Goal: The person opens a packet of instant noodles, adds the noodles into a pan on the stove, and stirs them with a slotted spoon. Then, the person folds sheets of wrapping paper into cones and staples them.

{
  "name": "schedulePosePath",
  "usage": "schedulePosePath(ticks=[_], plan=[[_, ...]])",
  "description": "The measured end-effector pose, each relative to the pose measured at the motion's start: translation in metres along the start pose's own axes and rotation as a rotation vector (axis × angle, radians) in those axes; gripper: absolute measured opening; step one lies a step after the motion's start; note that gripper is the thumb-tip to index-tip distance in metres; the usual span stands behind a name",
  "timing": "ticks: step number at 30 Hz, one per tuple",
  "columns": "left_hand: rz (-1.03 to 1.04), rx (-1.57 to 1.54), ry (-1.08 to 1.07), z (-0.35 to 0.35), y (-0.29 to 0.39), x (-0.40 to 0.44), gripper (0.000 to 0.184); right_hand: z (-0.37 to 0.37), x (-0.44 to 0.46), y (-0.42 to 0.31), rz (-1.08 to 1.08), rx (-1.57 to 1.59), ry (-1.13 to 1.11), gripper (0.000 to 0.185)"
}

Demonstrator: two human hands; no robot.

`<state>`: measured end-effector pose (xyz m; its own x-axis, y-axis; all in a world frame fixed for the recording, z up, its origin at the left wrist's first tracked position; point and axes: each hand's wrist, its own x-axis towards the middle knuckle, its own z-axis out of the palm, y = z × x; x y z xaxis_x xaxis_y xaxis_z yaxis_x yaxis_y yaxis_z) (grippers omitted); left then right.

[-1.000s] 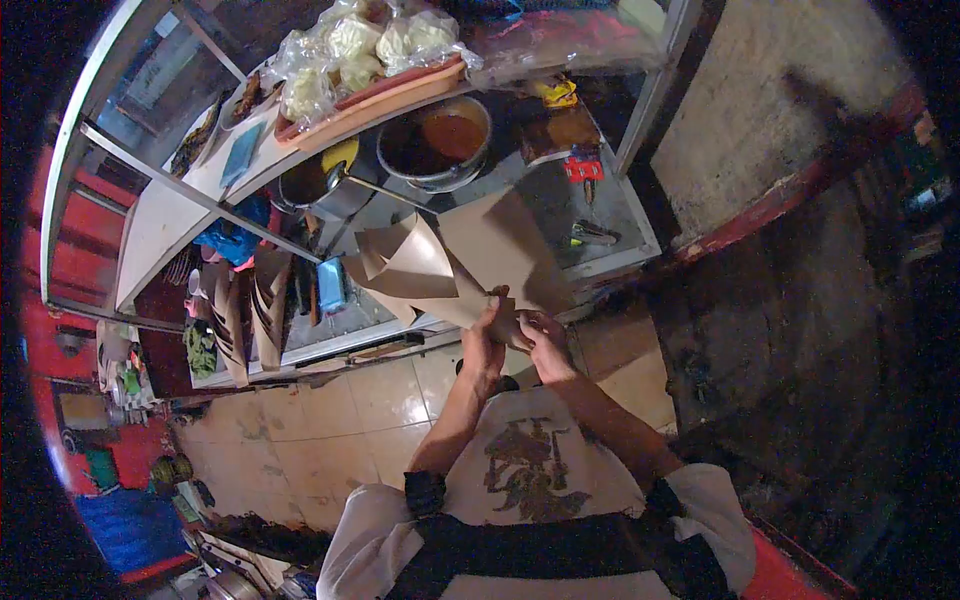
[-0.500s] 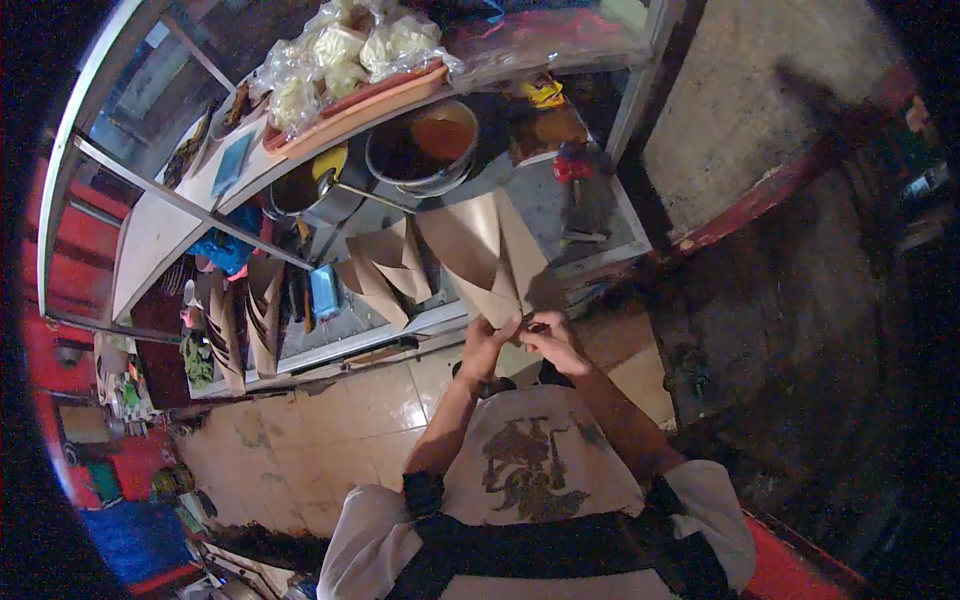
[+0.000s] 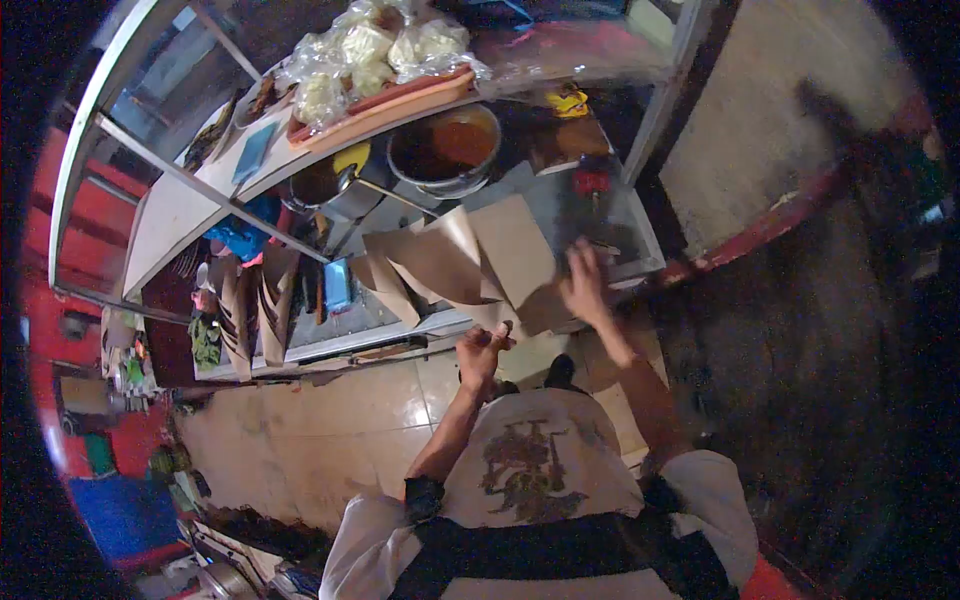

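My left hand is closed, thumb uppermost, at the lower tip of a rolled brown paper cone. The cone's wide mouth points up and left over the counter. Right of it lies a flat brown paper sheet with a rounded corner. My right hand is off the cone, fingers apart and slightly blurred, near the counter's right front edge. A small pale object lies just beyond its fingertips, too unclear to name. Other folded paper cones stand close to the left, partly hidden by the front one.
Behind are a pot of reddish-brown liquid, a smaller pot with a ladle, and an orange tray of filled plastic bags. A blue box and stacked paper cones stand left. A metal frame post rises at right.
My right hand has let go of the paper and moved right, its fingers spreading. My left hand stays at the cone's tip; the cone has tipped left. The view has shifted slightly.
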<state>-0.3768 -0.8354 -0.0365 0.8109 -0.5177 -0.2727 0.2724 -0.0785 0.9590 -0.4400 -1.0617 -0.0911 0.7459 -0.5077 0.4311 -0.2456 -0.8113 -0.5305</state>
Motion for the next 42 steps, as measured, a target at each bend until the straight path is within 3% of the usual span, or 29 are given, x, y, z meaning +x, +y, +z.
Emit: schedulePosePath(ticks=[2, 4, 7, 9, 11, 13, 14, 16, 18, 20, 22, 23, 24, 25, 26, 28, 29, 31, 33, 35, 38, 42], plan=[[0.038, -0.155, 0.022, 0.0, 0.001, 0.001, 0.022, -0.023, 0.026, 0.012, 0.113, -0.287, -0.078, 0.057], [0.076, -0.295, 0.093, 0.0, 0.007, 0.003, 0.017, -0.01, 0.03, 0.042, 0.069, -0.312, -0.105, 0.053], [0.095, -0.226, 0.168, -0.005, 0.013, 0.008, 0.02, -0.005, 0.029, 0.026, 0.015, -0.292, -0.124, 0.045], [0.12, -0.246, 0.185, -0.007, 0.013, 0.012, 0.018, -0.012, 0.022, -0.031, 0.235, 0.552, -0.278, 0.044], [0.134, -0.262, 0.204, -0.01, 0.014, 0.01, 0.017, -0.008, 0.004, -0.072, 0.132, 0.633, -0.405, 0.039], [0.111, -0.109, 0.178, -0.01, 0.02, 0.007, 0.017, 0.015, -0.024, -0.1, 0.155, 0.81, -0.332, 0.033], [0.271, -0.06, 0.243, -0.01, 0.003, 0.012, 0.015, 0.014, -0.021, -0.111, 0.151, 0.81, -0.34, 0.033], [0.251, 0.028, 0.232, -0.015, -0.006, 0.011, 0.016, 0.001, -0.013, -0.13, 0.152, 0.811, -0.358, 0.031], [0.231, 0.114, 0.218, -0.015, -0.007, 0.011, 0.016, 0.067, -0.055, -0.086, 0.168, 0.689, -0.288, 0.032], [0.202, -0.243, 0.163, -0.013, -0.007, 0.011, 0.017, 0.068, -0.055, -0.08, 0.186, 0.572, -0.216, 0.032], [0.15, -0.163, 0.174, -0.02, -0.004, 0.017, 0.018, 0.003, -0.005, -0.117, 0.393, 0.859, -0.515, 0.032], [0.096, -0.08, 0.183, -0.025, -0.001, 0.022, 0.019, 0.011, -0.003, -0.101, 0.24, 0.677, -0.277, 0.036], [0.103, -0.099, 0.191, -0.032, 0.005, 0.029, 0.022, -0.003, 0.015, -0.094, 0.203, 0.618, -0.246, 0.041], [0.109, -0.119, 0.199, -0.041, 0.016, 0.038, 0.025, 0.024, 0.009, -0.041, 0.186, 0.42, -0.168, 0.038], [0.129, -0.093, 0.217, -0.049, 0.031, 0.043, 0.033, -0.023, 0.036, -0.066, 0.435, 0.357, -0.228, 0.041], [0.119, -0.047, 0.099, -0.083, 0.024, 0.074, 0.057, 0.003, 0.03, 0.014, 0.122, -0.183, -0.012, 0.044], [0.134, -0.013, 0.053, -0.09, 0.048, 0.073, 0.066, 0.001, 0.032, 0.014, 0.123, -0.186, -0.014, 0.044], [0.121, 0.124, 0.189, -0.103, 0.05, 0.08, 0.066, -0.012, 0.037, 0.008, 0.028, -0.232, 0.076, 0.045], [0.163, 0.125, 0.272, -0.108, 0.047, 0.076, 0.065, -0.015, 0.025, -0.03, -0.019, -0.059, -0.053, 0.045], [0.199, 0.126, 0.351, -0.104, 0.037, 0.064, 0.063, -0.014, 0.007, -0.067, 0.256, 0.349, -0.367, 0.045], [0.031, 0.106, 0.274, -0.093, 0.009, 0.037, 0.047, -0.005, -0.03, -0.111, -0.46, 0.004, -0.451, 0.035], [-0.094, -0.031, 0.099, -0.067, -0.045, 0.01, 0.037, 0.037, -0.054, -0.08, -0.372, 0.117, -0.215, 0.014]])
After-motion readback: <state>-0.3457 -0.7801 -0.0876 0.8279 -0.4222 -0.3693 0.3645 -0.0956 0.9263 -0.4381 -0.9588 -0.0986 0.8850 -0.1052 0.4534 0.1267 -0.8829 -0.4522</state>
